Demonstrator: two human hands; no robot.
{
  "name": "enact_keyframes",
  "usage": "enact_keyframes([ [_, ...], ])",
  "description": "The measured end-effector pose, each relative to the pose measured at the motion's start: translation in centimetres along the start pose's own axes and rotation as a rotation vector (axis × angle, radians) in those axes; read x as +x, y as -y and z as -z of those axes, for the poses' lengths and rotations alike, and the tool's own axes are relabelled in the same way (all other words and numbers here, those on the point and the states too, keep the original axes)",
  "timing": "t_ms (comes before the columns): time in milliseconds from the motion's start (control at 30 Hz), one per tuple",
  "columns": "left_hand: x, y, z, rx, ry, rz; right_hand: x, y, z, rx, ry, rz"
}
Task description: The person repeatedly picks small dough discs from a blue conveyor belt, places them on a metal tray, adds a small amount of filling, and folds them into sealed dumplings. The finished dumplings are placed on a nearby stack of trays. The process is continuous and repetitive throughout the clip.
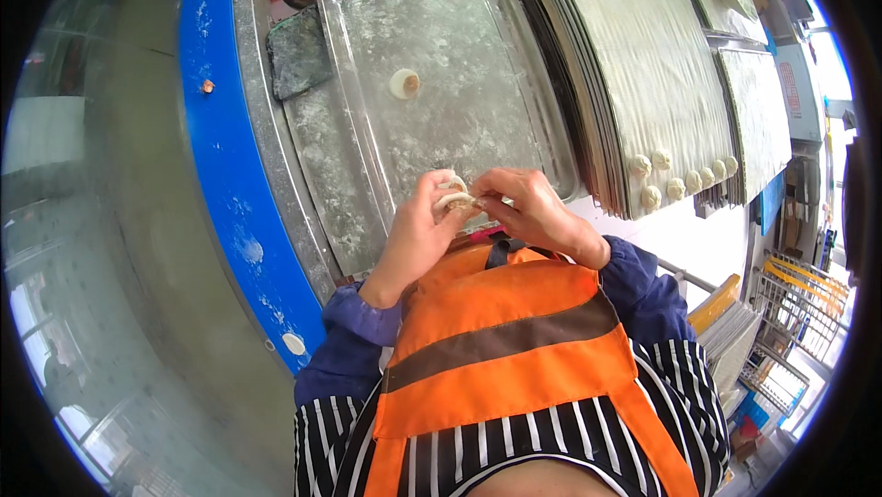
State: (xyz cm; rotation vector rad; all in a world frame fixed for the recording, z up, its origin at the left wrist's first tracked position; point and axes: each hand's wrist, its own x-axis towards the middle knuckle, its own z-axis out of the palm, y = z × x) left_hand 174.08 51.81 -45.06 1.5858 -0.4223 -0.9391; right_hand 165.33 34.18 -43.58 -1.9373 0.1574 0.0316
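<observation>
Over the near edge of a flour-dusted metal tray (441,47), my left hand (427,226) holds a white dough wrapper (447,200) folded around brownish filling. The fingers of my right hand (528,208) pinch its right side. The fingers hide part of the wrapper. A round dough wrapper (397,84) with a lump of filling (410,84) on it lies flat and unfolded on the tray, left of its middle.
A blue belt (241,185) with flour, filling bits (208,86) and a dough round (293,344) runs along the left. At right, several pleated dumplings (676,188) sit on stacked trays (634,65). Wire racks (795,313) stand farther right.
</observation>
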Motion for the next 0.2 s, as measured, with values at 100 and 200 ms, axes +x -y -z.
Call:
enact_keyframes([
  [100, -0.31, 0.89, 0.22, -0.417, 0.037, 0.202, -0.10, -0.31, 0.16, -0.125, -0.067, 0.169],
  [200, -0.58, 1.04, 0.23, -0.416, 0.062, 0.248, -0.42, -0.22, -0.12, -0.105, -0.056, 0.171],
])
